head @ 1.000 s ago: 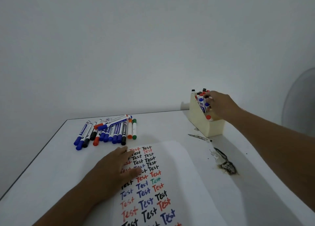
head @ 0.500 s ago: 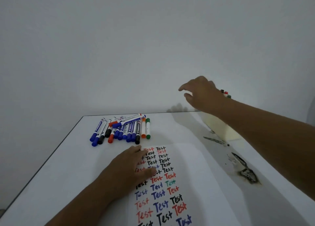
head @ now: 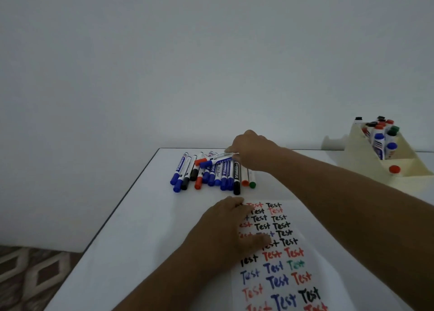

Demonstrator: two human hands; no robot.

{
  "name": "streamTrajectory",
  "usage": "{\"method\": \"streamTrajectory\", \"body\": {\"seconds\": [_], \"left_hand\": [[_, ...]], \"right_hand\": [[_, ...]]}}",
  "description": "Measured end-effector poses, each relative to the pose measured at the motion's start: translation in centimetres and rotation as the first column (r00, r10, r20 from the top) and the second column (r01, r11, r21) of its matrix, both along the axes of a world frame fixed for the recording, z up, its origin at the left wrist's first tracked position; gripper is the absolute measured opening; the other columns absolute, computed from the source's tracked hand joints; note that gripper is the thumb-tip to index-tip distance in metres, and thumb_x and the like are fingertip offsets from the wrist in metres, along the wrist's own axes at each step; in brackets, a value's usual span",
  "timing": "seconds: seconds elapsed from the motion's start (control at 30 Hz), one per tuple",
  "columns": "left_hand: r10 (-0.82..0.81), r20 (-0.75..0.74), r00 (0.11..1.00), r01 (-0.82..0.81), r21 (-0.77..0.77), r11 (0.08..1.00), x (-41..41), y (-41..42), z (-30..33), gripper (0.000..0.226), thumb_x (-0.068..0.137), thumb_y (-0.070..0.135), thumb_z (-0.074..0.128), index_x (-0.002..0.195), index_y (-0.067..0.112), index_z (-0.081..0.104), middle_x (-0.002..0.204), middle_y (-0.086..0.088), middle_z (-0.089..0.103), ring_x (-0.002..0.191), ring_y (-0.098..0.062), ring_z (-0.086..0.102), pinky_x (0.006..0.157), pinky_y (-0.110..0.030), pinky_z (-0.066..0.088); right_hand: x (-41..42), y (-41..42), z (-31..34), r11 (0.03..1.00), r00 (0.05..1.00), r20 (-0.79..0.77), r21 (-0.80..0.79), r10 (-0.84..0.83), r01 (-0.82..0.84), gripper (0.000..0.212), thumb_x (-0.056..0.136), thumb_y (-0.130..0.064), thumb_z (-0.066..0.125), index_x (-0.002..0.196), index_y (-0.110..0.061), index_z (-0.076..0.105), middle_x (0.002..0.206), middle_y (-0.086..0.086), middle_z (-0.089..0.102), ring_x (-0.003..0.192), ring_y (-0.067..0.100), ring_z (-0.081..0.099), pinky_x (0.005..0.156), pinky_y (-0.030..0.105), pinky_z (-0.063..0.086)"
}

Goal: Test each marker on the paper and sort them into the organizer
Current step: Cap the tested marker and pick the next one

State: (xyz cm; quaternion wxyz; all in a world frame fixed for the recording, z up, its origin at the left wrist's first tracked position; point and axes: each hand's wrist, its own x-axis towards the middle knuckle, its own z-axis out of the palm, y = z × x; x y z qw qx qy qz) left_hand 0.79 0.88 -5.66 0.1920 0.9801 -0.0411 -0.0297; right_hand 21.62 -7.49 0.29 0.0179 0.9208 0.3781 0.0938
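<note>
Head view: your right hand [head: 252, 150] reaches across to the marker pile [head: 211, 172] at the far left of the table [head: 131, 216], and its fingertips pinch the rear end of a blue-capped marker [head: 217, 160] lying crosswise on top of the others. That marker rests on the pile, cap pointing left, with a red-capped one just behind it. The pile holds blue, black, red, orange and green caps, laid roughly parallel, just beyond the paper's [head: 305, 252] far edge.

Your left hand [head: 225, 231] lies flat on the paper, fingers straight, pressing its upper left corner. The sheet carries rows of "Test" in black, red, blue and green.

The organizer [head: 366, 155] stands far right, well apart from the pile, with capped markers upright in its rear compartment and one red cap showing lower at the front.

Judgement: the step in hand is picking up the next untested marker. The next move calls for lifting it without dragging its neighbours, uncapping it, then writing in an unused spot of the sheet. Many markers are left.
</note>
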Motion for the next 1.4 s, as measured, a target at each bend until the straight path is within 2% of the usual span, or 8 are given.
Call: {"method": "streamTrajectory", "body": {"seconds": [0.23, 0.37, 0.6, 0.83, 0.93, 1.03, 1.17, 1.4], "left_hand": [[0.017, -0.004, 1.000, -0.017, 0.000, 1.000, 0.3, 0.3, -0.5, 0.086, 0.077, 0.081, 0.047, 0.149, 0.042, 0.020, 0.159, 0.017, 0.012, 0.146, -0.012, 0.013, 0.116, -0.039, 0.014], [-0.051, 0.027, 0.998, 0.050, 0.038, 0.998, 0.2, 0.2, -0.6, 0.082, 0.084, 0.079, 0.038, 0.151, 0.040, 0.010, 0.161, 0.016, 0.003, 0.147, -0.007, -0.001, 0.114, -0.035, -0.003], [-0.152, -0.005, 0.988, 0.150, 0.166, 0.975, 0.1, 0.4, -0.8, 0.090, 0.079, 0.088, 0.023, 0.151, 0.042, -0.006, 0.160, 0.017, -0.012, 0.146, -0.007, -0.014, 0.118, -0.042, -0.009], [-0.190, -0.053, 0.980, 0.197, 0.208, 0.958, 0.3, 0.7, -0.8, 0.088, 0.079, 0.089, 0.019, 0.149, 0.046, -0.012, 0.159, 0.017, -0.016, 0.146, -0.008, -0.018, 0.119, -0.043, -0.008], [-0.198, -0.062, 0.978, 0.206, 0.214, 0.955, 0.1, 1.0, -0.5, 0.087, 0.079, 0.089, 0.020, 0.149, 0.047, -0.011, 0.159, 0.018, -0.015, 0.146, -0.007, -0.016, 0.120, -0.043, -0.006], [-0.202, -0.054, 0.978, 0.209, 0.214, 0.954, -0.1, 1.3, -0.1, 0.087, 0.078, 0.089, 0.023, 0.149, 0.049, -0.009, 0.160, 0.019, -0.012, 0.146, -0.005, -0.014, 0.119, -0.038, -0.005], [-0.181, -0.040, 0.983, 0.185, 0.179, 0.966, -0.2, 1.4, 0.2, 0.089, 0.076, 0.090, 0.028, 0.149, 0.050, -0.004, 0.160, 0.020, -0.007, 0.146, -0.003, -0.008, 0.119, -0.036, 0.000], [-0.005, 0.095, 0.995, 0.018, -0.140, 0.990, -1.6, 0.0, 1.3, 0.096, 0.070, 0.085, 0.053, 0.147, 0.053, 0.007, 0.156, 0.025, 0.015, 0.139, -0.002, 0.026, 0.109, -0.031, 0.035]], "right_hand": [[1.2, 1.2, -2.0, 0.999, 0.995, 0.091, -0.017, 0.030, -0.029, 0.033, 0.103, -0.033, 0.046, 0.132, -0.034, 0.063, 0.120, 0.000, 0.060, 0.114, 0.024, 0.043, 0.087, 0.040, 0.045], [1.3, 1.4, -2.3, 0.998, 0.994, 0.104, 0.039, 0.038, -0.043, 0.027, 0.099, -0.034, 0.058, 0.124, -0.029, 0.066, 0.121, -0.002, 0.061, 0.117, 0.022, 0.044, 0.089, 0.037, 0.043], [1.9, 1.4, -2.8, 0.995, 0.987, 0.152, 0.076, 0.053, -0.065, 0.020, 0.097, -0.034, 0.061, 0.114, -0.025, 0.068, 0.108, -0.002, 0.065, 0.112, 0.020, 0.048, 0.082, 0.034, 0.046], [-1.1, -2.5, -0.6, 0.935, 1.000, 0.005, 0.356, 0.011, -0.013, 0.016, 0.099, -0.036, 0.058, 0.106, -0.024, 0.066, 0.099, -0.005, 0.067, 0.092, 0.013, 0.055, 0.075, 0.033, 0.052], [-4.7, -5.6, 0.4, 0.792, 0.991, -0.130, 0.607, 0.016, 0.067, 0.008, 0.098, -0.032, 0.062, 0.105, -0.029, 0.065, 0.095, -0.012, 0.067, 0.087, 0.010, 0.061, 0.066, 0.024, 0.050], [-8.1, -8.9, 0.8, 0.446, 0.920, -0.366, 0.852, 0.138, 0.272, 0.018, 0.091, -0.023, 0.073, 0.108, -0.027, 0.066, 0.084, -0.005, 0.071, 0.075, 0.017, 0.071, 0.066, 0.032, 0.059], [-12.0, -13.3, 0.8, 0.091, 0.811, -0.491, 0.867, 0.319, 0.490, 0.031, 0.080, -0.006, 0.081, 0.108, -0.008, 0.069, 0.080, 0.006, 0.075, 0.070, 0.024, 0.072, 0.071, 0.035, 0.062], [-14.8, -17.9, -1.3, -0.048, 0.709, -0.555, 0.773, 0.435, 0.633, 0.041, 0.060, -0.013, 0.083, 0.098, -0.007, 0.070, 0.086, 0.013, 0.076, 0.077, 0.025, 0.072, 0.071, 0.029, 0.060]]}}
